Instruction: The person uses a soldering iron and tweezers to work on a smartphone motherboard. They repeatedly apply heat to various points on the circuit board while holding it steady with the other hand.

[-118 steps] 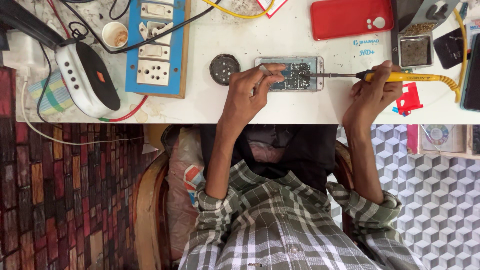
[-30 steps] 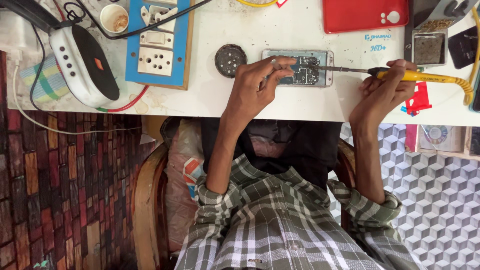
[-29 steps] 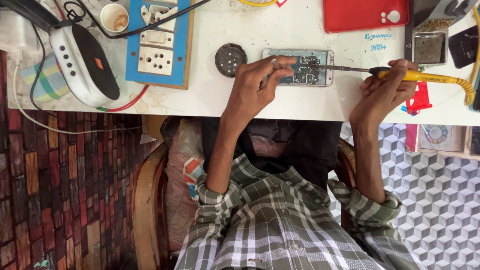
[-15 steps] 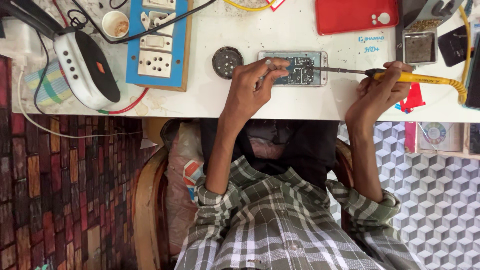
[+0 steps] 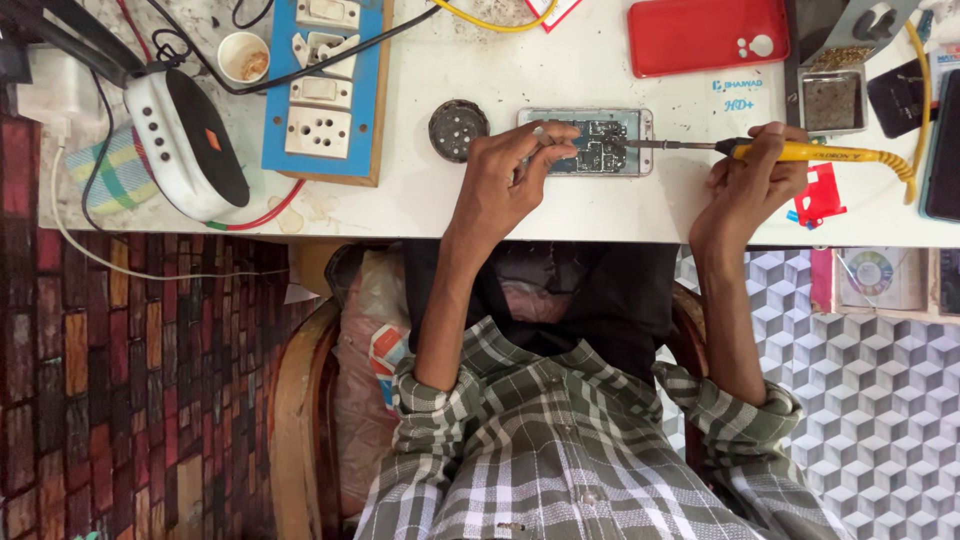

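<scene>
Worktop [image 5: 560, 215], white, holds everything. Blue switch board [image 5: 322, 90] w/ sockets at left, white-and-black device [image 5: 185, 145] beside it, red phone cover [image 5: 708, 35] at top right. Round black part [image 5: 458, 130] sits just left of opened phone [image 5: 588, 142], which lies mid-bench w/ circuit board exposed. Left hand [image 5: 505, 185] rests on phone's left end, fingers pinched on thin metal tool, prob. tweezers. Right hand [image 5: 750, 185] closed round yellow-handled soldering iron [image 5: 800, 152], tip touching phone's right side. Both forearms reach up from checked sleeves, nothing blocking phone.
</scene>
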